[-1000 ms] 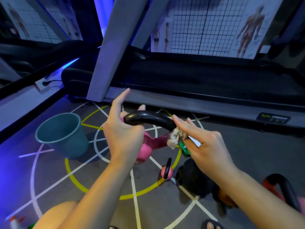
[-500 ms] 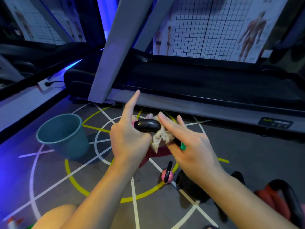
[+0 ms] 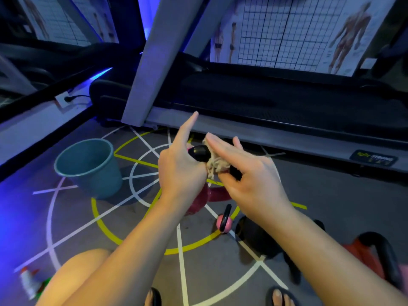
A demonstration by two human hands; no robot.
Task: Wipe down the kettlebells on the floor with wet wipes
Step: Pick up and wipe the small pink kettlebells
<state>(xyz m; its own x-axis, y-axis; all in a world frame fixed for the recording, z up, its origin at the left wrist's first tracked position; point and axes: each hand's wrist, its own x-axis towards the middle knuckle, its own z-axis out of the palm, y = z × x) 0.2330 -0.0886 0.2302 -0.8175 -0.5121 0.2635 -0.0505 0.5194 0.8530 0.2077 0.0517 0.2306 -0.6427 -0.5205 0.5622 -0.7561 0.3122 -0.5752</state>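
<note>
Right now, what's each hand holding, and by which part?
The left hand grips the pink kettlebell by its black handle. The right hand pinches a crumpled wipe onto that handle.

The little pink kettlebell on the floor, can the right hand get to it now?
Probably yes. The little pink kettlebell sits uncovered on the floor below the right hand, nothing between them. But that hand is busy holding the wipe on the bigger kettlebell's handle.
</note>
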